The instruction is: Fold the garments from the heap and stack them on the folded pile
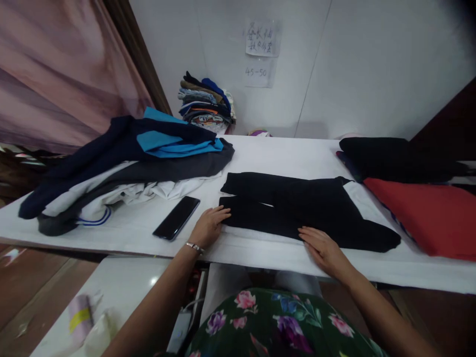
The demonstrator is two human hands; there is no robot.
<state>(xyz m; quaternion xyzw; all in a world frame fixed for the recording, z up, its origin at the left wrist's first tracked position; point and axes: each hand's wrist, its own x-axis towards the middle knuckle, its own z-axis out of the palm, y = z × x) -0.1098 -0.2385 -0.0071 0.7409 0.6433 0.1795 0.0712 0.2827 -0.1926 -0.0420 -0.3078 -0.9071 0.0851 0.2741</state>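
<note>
A black garment [297,203] lies spread on the white table in front of me. Two long parts of it, like legs or sleeves, run to the left with a narrow gap between them; whether it is trousers or a top I cannot tell. My left hand [208,225] rests its outstretched fingers on the near left end of the cloth. Along the near edge, right of the middle, my right hand [323,250] lies flat with its fingertips on the fabric. Both hands are open. Left of my left hand is a dark phone [176,218].
Loose clothes [122,163] in navy, blue, grey and white heap on the table's left. Folded black [386,158] and red clothes [427,215] lie at right. Behind the white table [286,156] stands a folded clothes stack [206,101]. Paper notes [262,39] hang on the wall.
</note>
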